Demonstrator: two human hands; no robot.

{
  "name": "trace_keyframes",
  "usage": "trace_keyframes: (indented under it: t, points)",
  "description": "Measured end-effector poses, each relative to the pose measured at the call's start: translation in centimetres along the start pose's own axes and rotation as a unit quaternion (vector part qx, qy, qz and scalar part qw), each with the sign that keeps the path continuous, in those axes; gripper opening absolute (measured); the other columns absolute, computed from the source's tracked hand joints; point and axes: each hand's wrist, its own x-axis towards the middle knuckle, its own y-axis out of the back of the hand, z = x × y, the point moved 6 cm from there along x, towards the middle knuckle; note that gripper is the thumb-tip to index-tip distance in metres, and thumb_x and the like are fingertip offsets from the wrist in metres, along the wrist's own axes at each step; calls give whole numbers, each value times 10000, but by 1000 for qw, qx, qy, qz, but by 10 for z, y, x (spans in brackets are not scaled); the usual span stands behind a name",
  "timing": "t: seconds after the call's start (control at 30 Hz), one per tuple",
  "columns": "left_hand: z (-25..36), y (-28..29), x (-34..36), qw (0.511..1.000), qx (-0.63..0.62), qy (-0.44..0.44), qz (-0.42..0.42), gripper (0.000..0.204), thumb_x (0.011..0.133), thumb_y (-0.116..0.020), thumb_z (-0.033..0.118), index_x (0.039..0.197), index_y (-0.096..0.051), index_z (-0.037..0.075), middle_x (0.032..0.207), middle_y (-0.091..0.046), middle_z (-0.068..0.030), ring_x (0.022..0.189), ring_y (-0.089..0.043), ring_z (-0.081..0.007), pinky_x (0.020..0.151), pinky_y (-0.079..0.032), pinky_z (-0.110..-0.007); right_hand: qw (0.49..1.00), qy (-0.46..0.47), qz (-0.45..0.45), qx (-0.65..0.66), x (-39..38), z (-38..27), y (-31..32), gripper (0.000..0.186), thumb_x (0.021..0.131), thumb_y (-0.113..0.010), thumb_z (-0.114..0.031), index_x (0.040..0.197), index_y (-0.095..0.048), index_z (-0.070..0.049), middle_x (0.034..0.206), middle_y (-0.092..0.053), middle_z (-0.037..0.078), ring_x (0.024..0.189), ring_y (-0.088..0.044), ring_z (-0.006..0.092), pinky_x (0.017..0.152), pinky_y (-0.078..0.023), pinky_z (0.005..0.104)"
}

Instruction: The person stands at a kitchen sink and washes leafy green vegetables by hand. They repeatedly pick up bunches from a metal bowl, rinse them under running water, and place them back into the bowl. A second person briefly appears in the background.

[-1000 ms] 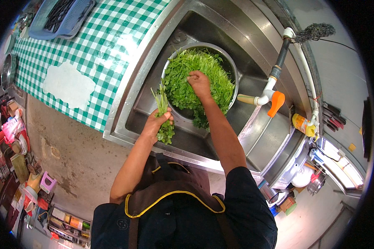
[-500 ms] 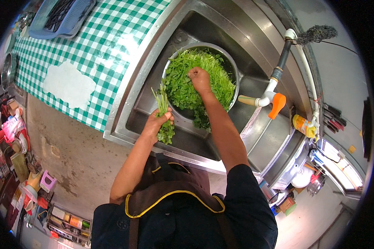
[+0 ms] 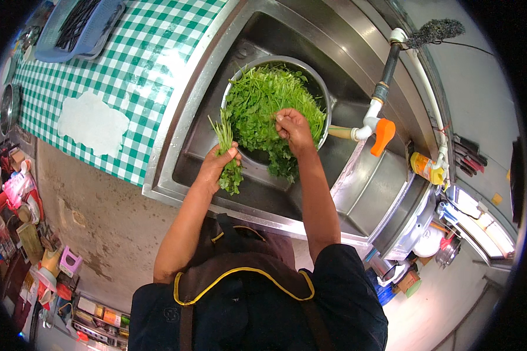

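Contents of the curled right hand (image 3: 295,131) cannot be told; it hides part of the leafy greens (image 3: 252,96) heaped in a round metal basin (image 3: 282,59) inside the sink (image 3: 263,192). The left hand (image 3: 214,165), near the basin's rim, grasps a bunch of green stems (image 3: 223,136), its middle hidden by the grip. At upper left, a blue basket (image 3: 55,57), cut off by the frame, holds thin dark sticks (image 3: 79,23), individually indistinct.

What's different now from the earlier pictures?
The right-hand grip has drawn back and rightward over the green leafy herbs in the round metal basin; whether it holds any is unclear. The left-hand grip still holds its small stemmed green bunch.
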Motion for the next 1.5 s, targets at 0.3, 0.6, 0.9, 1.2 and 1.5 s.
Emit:
trace_keyframes:
  t: [0.3,0.6,0.9,1.2,1.5]
  points:
    - [0,-13,19,1000,6,17,-16,369,910,-691,307,1170,-596,63,887,-651,-44,793,-615,-150,662,-514,-301,993,-26,-106,-50,-53,-8,-42,131,889,-671,-173,939,-607,-70,726,-576,-10,585,-480,56,506,-346,208]
    - [9,6,9,998,49,-25,24,447,859,-748,342,1173,-599,60,892,-662,-51,811,-606,-155,734,-498,-307,975,-110,-187,-48,-84,-31,-56,110,866,-662,-109,936,-605,-45,795,-614,48,572,-502,70,492,-349,202]
    - [-11,-23,9,991,-57,-18,-118,517,894,-654,499,1183,-597,74,1029,-606,-44,906,-592,-155,803,-516,-319,983,-79,-146,-74,-65,8,-79,179,899,-612,-139,1018,-608,-5,800,-633,54,607,-574,88,521,-451,235]
    - [-6,-9,7,1000,-26,7,11,327,916,-674,318,1103,-600,60,898,-604,-49,786,-588,-147,678,-525,-296,972,-100,-180,-114,-81,7,-90,359,913,-589,-127,1247,-560,0,999,-692,80,639,-572,90,568,-465,235]
    - [-6,18,-9,999,-33,7,14,409,864,-736,340,1124,-590,59,838,-585,-44,699,-576,-155,597,-490,-292,927,154,53,-339,-2,15,-44,272,888,-620,-159,1131,-650,-42,904,-702,107,748,-655,229,688,-527,366]
